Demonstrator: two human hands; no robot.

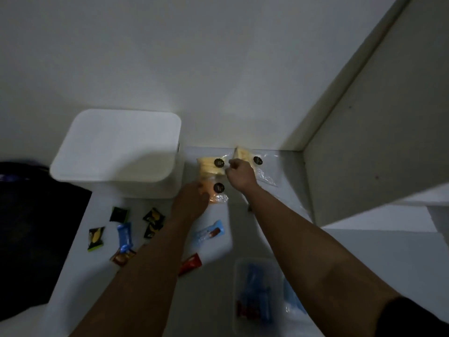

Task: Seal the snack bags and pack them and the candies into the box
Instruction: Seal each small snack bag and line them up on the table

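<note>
A white lidded box [116, 147] stands left, wrapped candies [125, 237] scattered before it. The left hand [192, 203] rests on the orange snack bag [217, 197] (finger curl unclear). The right hand [240, 175] pinches the yellow snack bag [209, 165]; another bag [245, 154] lies just beyond

Labels and wrappers too blurred to read

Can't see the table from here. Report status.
Left hand on orange snack bag, right hand pinching yellow snack bag. Candies still loose. Box lidded.
</note>
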